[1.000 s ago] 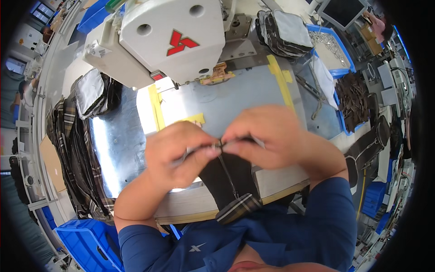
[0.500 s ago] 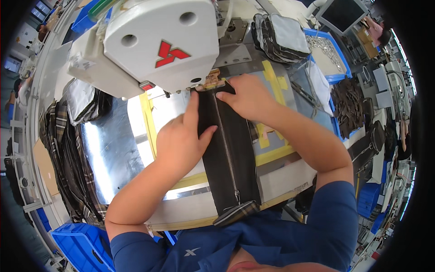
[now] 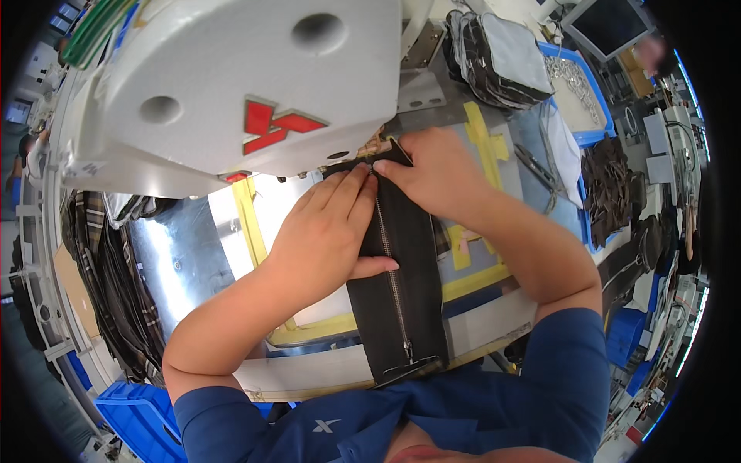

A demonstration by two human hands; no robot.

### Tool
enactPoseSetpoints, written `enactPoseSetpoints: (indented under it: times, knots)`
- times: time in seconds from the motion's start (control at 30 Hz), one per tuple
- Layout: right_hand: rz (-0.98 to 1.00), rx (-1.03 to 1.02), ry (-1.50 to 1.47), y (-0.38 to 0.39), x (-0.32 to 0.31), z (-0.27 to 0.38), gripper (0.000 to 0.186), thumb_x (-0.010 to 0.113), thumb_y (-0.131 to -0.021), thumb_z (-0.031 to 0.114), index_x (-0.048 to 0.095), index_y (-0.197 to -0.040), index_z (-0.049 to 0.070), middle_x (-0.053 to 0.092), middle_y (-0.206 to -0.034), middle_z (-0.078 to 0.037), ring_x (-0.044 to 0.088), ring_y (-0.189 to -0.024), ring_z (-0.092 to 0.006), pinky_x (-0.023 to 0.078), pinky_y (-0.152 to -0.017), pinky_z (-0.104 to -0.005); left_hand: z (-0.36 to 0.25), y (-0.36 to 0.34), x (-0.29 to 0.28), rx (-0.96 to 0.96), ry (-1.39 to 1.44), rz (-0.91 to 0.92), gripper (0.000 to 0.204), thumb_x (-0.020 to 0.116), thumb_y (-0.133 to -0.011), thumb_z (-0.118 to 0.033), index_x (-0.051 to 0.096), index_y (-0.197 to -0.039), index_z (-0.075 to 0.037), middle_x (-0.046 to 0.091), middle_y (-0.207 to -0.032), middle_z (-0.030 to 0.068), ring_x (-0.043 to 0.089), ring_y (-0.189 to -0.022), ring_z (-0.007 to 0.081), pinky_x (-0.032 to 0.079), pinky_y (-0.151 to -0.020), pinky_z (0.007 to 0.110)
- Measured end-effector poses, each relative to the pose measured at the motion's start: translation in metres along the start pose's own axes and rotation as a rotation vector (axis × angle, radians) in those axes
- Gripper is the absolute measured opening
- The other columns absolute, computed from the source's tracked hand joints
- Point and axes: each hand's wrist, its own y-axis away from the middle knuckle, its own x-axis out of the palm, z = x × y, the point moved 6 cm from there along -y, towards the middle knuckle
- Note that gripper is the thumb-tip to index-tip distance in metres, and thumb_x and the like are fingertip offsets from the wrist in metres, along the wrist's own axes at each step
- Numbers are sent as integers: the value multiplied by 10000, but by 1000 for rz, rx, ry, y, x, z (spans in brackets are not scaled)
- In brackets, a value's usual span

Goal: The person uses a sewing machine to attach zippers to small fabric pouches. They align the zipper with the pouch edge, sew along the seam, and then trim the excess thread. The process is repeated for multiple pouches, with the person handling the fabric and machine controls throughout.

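Observation:
A long black fabric piece (image 3: 417,289) with a metal zipper (image 3: 395,287) down its middle runs from under the sewing machine head (image 3: 231,85) toward my chest. My left hand (image 3: 328,228) lies flat on its left half, fingers stretched toward the machine's foot and thumb out across the zipper. At the far end, my right hand (image 3: 440,170) pinches the fabric's right edge, its thumb on top by the zipper; its other fingers are partly hidden. The zipper's slider (image 3: 408,349) sits at the near end. The white machine head hides the needle.
Yellow tape strips (image 3: 482,143) mark the table. Stacked fabric pieces (image 3: 513,62) stand behind right, and plaid and dark pieces (image 3: 100,270) hang at left. To the right are scissors (image 3: 538,168), a blue tray (image 3: 610,123) of metal parts and brown pieces (image 3: 610,181). A blue crate (image 3: 139,420) stands lower left.
My left hand has gone from a pointing index finger at the left edge to lying flat nearer the zipper. The machine head looks larger and closer as the view shifted. My right hand keeps its hold.

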Motion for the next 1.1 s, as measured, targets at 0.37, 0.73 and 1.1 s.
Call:
enactPoseSetpoints:
  times: [0.37, 0.73, 1.1]
  knots:
    - [3, 8, 21, -3, -2, -1, 371, 729, -927, 310, 733, -876, -57, 723, -880, -261, 702, -897, -462, 554, -827, -530, 0, -7, -1, 0, 21, 24, 1019, 873, -699, -578, 572, -1389, 109, 566, -1448, 279, 576, -1298, 444, 463, -1128, 501]
    - [-170, -168, 57, 9, -3, -4, 379, 770, -909, 274, 663, -1124, -18, 714, -1118, -231, 683, -1026, -423, 535, -896, -510, 1, -8, -1, 9, 16, 24, 1010, 896, -677, -556, 592, -1372, 111, 574, -1449, 282, 583, -1291, 454, 464, -1134, 506]
    - [-90, -606, 258, 51, 19, 16, 539, 803, -878, 374, 664, -1197, -38, 656, -1381, -225, 640, -1264, -378, 418, -1201, -513, 2, -8, 1, 14, 48, -6, 1008, 900, -674, -575, 603, -1357, 105, 570, -1455, 290, 592, -1278, 471, 471, -1127, 524]
